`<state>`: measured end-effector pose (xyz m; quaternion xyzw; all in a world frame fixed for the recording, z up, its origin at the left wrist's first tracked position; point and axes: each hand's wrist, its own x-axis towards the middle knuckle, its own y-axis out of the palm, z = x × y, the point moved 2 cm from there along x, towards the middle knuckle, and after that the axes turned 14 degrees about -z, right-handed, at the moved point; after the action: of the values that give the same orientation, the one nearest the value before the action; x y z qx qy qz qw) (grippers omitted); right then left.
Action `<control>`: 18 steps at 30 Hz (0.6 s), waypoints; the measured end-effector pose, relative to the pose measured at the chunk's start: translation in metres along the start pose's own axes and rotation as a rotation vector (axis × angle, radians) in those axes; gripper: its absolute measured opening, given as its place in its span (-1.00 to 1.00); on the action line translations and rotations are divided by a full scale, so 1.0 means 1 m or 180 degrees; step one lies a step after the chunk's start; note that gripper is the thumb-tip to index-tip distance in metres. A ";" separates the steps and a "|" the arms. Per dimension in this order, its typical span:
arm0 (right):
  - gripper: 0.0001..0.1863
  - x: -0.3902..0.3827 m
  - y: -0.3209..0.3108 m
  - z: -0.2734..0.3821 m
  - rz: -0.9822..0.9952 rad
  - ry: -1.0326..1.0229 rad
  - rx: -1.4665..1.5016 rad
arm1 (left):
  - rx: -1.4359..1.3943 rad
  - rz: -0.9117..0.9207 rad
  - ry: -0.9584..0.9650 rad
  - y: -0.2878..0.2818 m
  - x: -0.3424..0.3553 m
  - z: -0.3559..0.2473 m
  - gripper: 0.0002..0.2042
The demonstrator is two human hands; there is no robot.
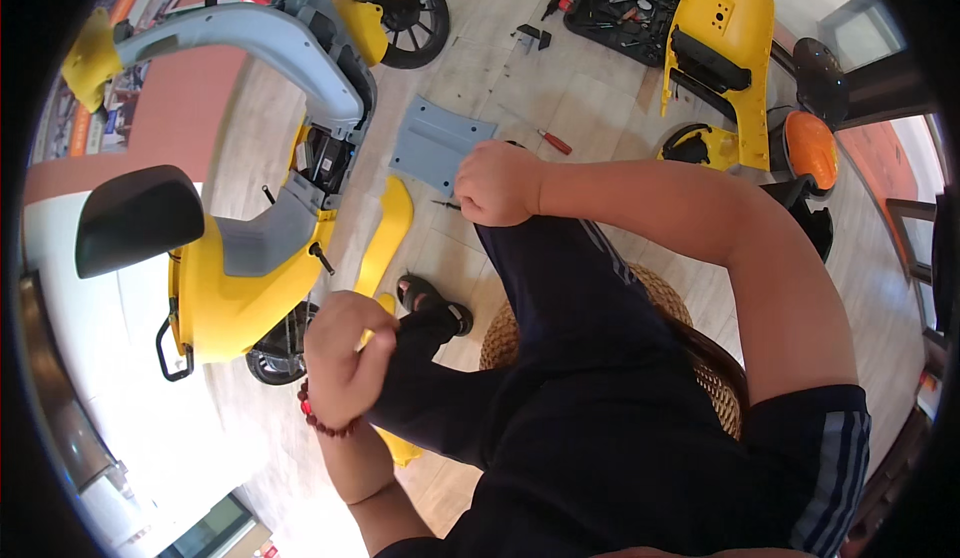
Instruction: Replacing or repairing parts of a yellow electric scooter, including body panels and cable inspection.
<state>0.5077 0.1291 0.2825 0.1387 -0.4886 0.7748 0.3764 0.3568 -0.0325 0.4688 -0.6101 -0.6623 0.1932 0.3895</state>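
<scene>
My left hand [348, 358], a bead bracelet [325, 423] at its wrist, is curled into a loose fist over my left leg. Nothing shows in its fingers. My right hand [500, 183] is also closed in a fist, at my right knee, with nothing visible in it. Just past that hand, a grey flat panel [435, 143] with corner holes lies on the floor. A small dark slim piece [445, 204] is close to the right fist. Between my left hand and the panel lies a long curved yellow panel [385, 233].
A yellow and grey scooter [235, 288] with exposed inner parts stands at left. A red-handled screwdriver [555, 142] and black bracket pieces [532, 36] lie ahead. Farther right are an open tool case [625, 8], a yellow body panel [720, 18] and an orange rounded part [810, 146].
</scene>
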 end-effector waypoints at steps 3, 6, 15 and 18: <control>-0.72 -0.001 -0.001 -0.002 0.0060 0.0034 -0.0038 | 0.1129 0.0171 -0.0255 -0.005 -0.028 0.059 -0.93; -0.72 0.001 -0.001 -0.003 0.0099 0.0059 0.0024 | 0.1679 0.0499 -0.1082 -0.025 -0.070 0.128 -0.88; -0.91 0.001 -0.001 -0.003 0.0408 0.0029 0.0022 | 0.1420 0.0225 -0.2194 -0.029 -0.223 0.214 -0.65; -0.90 0.010 0.002 0.009 0.0380 -0.0040 0.0048 | 0.1221 -0.0628 -0.2372 -0.023 -0.234 0.217 -0.64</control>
<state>0.4987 0.1256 0.2914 0.1170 -0.4926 0.7986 0.3254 0.1670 -0.2137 0.2847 -0.3488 -0.7650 0.4818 0.2467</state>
